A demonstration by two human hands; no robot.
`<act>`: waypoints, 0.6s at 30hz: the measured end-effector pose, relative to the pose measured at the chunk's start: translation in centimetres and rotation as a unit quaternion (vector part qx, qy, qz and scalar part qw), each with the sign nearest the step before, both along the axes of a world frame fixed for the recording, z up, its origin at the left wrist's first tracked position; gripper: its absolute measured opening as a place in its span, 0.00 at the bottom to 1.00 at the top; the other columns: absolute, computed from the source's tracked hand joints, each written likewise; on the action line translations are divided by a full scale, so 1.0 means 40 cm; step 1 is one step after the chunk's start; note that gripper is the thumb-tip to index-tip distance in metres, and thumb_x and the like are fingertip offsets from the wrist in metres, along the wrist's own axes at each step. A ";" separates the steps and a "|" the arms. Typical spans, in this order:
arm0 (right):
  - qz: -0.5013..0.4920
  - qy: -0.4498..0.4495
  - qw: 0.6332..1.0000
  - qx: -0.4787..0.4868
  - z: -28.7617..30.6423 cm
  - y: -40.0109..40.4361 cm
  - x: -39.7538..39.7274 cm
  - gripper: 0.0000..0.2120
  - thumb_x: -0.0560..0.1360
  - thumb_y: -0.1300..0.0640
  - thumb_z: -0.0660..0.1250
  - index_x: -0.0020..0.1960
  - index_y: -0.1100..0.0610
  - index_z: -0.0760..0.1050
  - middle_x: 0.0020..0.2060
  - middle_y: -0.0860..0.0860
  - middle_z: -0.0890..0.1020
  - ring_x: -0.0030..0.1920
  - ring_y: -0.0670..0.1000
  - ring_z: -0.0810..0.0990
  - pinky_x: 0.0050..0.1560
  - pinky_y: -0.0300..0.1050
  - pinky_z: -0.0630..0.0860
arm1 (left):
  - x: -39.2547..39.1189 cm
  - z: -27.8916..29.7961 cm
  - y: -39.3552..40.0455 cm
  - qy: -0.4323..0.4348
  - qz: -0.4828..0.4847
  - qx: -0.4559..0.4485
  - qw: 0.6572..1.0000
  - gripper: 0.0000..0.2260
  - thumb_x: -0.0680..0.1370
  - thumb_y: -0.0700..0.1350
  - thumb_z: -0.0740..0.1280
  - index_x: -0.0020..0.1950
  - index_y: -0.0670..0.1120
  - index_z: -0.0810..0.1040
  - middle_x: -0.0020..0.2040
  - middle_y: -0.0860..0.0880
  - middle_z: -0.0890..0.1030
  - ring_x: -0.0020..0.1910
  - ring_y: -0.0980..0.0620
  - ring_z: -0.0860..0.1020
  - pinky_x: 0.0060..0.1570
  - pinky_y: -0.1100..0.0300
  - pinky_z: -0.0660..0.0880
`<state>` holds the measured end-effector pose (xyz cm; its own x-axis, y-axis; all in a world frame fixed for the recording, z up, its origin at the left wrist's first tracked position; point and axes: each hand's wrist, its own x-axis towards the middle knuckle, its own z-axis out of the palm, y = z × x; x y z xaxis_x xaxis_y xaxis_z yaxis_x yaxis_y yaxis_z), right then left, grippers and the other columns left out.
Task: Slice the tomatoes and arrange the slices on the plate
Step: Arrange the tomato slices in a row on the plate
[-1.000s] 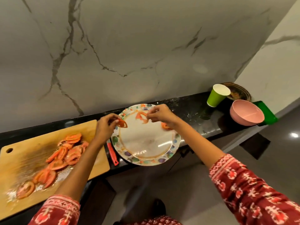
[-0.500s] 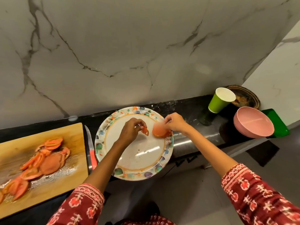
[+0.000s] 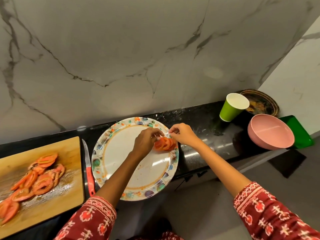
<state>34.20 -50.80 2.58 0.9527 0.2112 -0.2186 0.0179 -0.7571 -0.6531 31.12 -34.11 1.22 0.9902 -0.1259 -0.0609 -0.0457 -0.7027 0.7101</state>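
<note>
Since half a second ago: one slice on the plate (image 3: 110, 153) has become a short overlapping row of tomato slices (image 3: 164, 144) at the plate's right inner edge. Left hand (image 3: 146, 142) was over the plate's centre pinching a small piece; it now sits against the left end of the row, fingers curled down onto the slices. Whether it pinches one or only touches, cannot tell. Right hand (image 3: 181, 134) has lifted to just behind the row over the rim, thumb and forefinger pinched together; any piece between them is too small to make out.

Plate: round, glossy white centre with wet smears, orange ring, rim printed with coloured fruit shapes; its near edge overhangs the black speckled counter (image 3: 204, 122). Slices: thin, red-orange, pale rings inside.

Remaining cut tomato (image 3: 39, 177) lies in a loose blurred heap on the wooden cutting board (image 3: 69, 193), left, wet with juice. Knife (image 3: 88, 168), steel blade, red handle, lies between board and plate.

Right end of counter: green paper cup (image 3: 230, 110), matte pink bowl (image 3: 270, 134), dark patterned dish (image 3: 261, 103), green tray (image 3: 301, 132). Wall (image 3: 138, 49): grey-veined marble.
</note>
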 end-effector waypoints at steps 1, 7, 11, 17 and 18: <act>-0.016 0.000 1.000 0.002 -0.006 -0.012 -0.002 0.09 0.73 0.66 0.64 0.49 0.61 0.81 0.46 0.57 0.83 0.43 0.50 0.79 0.45 0.38 0.73 | -0.002 -0.001 -0.006 -0.010 0.008 -0.007 1.000 0.08 0.76 0.41 0.66 0.53 0.48 0.80 0.53 0.47 0.80 0.51 0.49 0.77 0.49 0.59 0.75; -0.028 0.028 0.999 0.019 -0.026 -0.033 -0.018 0.10 0.74 0.66 0.64 0.53 0.60 0.80 0.47 0.56 0.83 0.46 0.49 0.79 0.52 0.43 0.77 | -0.020 -0.024 -0.027 -0.058 0.060 -0.012 0.996 0.11 0.76 0.43 0.67 0.57 0.45 0.78 0.50 0.46 0.82 0.47 0.50 0.79 0.46 0.64 0.73; 0.009 0.035 0.999 0.015 -0.029 -0.036 -0.031 0.14 0.72 0.64 0.68 0.57 0.60 0.77 0.51 0.56 0.81 0.42 0.46 0.76 0.49 0.40 0.76 | -0.030 -0.042 -0.035 -0.047 0.086 -0.041 0.994 0.11 0.76 0.42 0.67 0.57 0.43 0.78 0.51 0.44 0.82 0.48 0.49 0.80 0.49 0.64 0.73; 0.127 -0.027 0.987 -0.096 -0.045 -0.038 -0.037 0.24 0.67 0.59 0.73 0.62 0.58 0.73 0.55 0.55 0.76 0.55 0.54 0.73 0.55 0.47 0.73 | -0.063 -0.052 -0.032 0.001 0.059 -0.057 0.997 0.17 0.79 0.42 0.61 0.67 0.40 0.70 0.65 0.40 0.74 0.64 0.42 0.72 0.64 0.55 0.68; 0.129 -0.031 0.986 -0.099 -0.049 -0.038 -0.036 0.23 0.68 0.59 0.72 0.62 0.57 0.73 0.55 0.55 0.76 0.56 0.53 0.73 0.56 0.47 0.73 | -0.074 -0.058 -0.030 0.008 0.027 -0.054 0.998 0.19 0.78 0.43 0.62 0.69 0.41 0.68 0.67 0.40 0.72 0.67 0.42 0.70 0.66 0.55 0.65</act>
